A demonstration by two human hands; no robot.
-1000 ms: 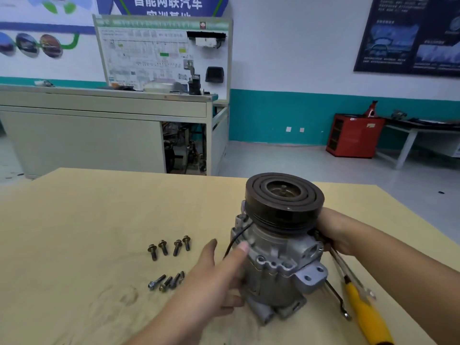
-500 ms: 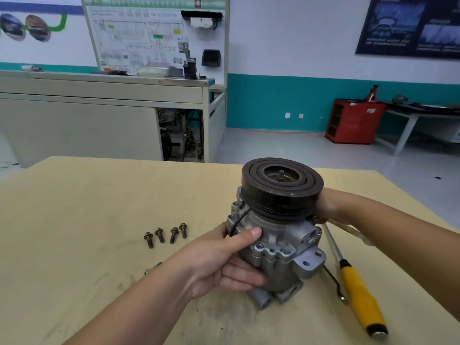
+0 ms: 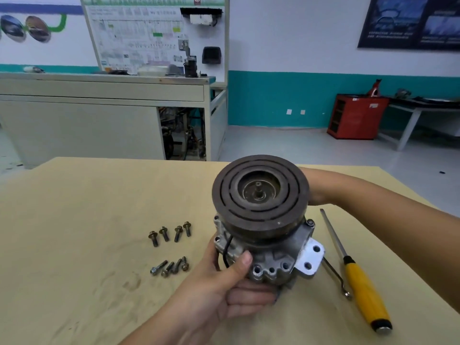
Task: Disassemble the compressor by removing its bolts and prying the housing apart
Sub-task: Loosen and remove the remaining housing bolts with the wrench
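The compressor [image 3: 271,257] is a grey cast housing with a dark grooved pulley [image 3: 260,195] on top, tilted toward me above the table. My left hand [image 3: 231,290] grips the lower housing, thumb on its near side and fingers underneath. My right hand [image 3: 317,192] is behind the pulley, mostly hidden, and appears to hold the far side. Two rows of removed bolts lie left of the compressor: an upper row [image 3: 170,232] and a lower row [image 3: 169,267]. A yellow-handled screwdriver [image 3: 358,275] lies to the right, with a thin wrench [image 3: 338,280] beside it.
The tan wooden table [image 3: 74,220] carries everything and has smudges near the front left. Beyond it stand a grey training bench [image 3: 99,115] with a wiring board, a red cabinet [image 3: 356,115] and a side table at the far right.
My left hand closed around the lower housing and the compressor tipped toward me, lifting off the table. My right hand left the screwdriver lying on the table and stays behind the pulley.
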